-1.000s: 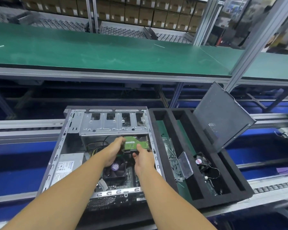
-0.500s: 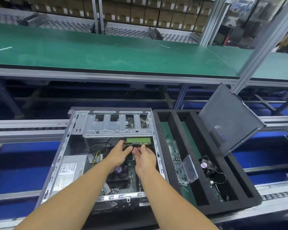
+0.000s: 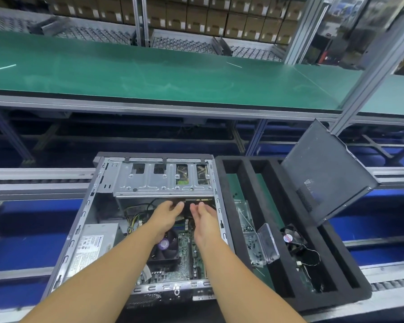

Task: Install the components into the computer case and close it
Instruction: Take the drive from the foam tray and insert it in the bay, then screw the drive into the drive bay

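The open computer case [image 3: 79, 229] lies flat in front of me, with its metal drive cage [image 3: 161, 180] at the far end. Only the near edge of a drive with a green circuit board [image 3: 203, 200] shows under the cage. My left hand [image 3: 166, 217] and right hand [image 3: 205, 222] reach into the case side by side. Their fingers are stretched toward that edge, and neither hand grips anything. Below my hands are the motherboard [image 3: 184, 248], the CPU fan [image 3: 166, 248] and, to the left, the power supply [image 3: 91, 245].
A black foam tray [image 3: 250, 178] stands right of the case. It holds a clear screw box [image 3: 266, 243] and a small fan [image 3: 292, 238]. The grey side panel [image 3: 324, 173] leans on the tray's far right corner. A green workbench [image 3: 149, 73] runs behind, above the conveyor rails.
The green-board drive has gone from my hands forward under the drive cage, so only its edge shows. My fingers have let go and straightened out.
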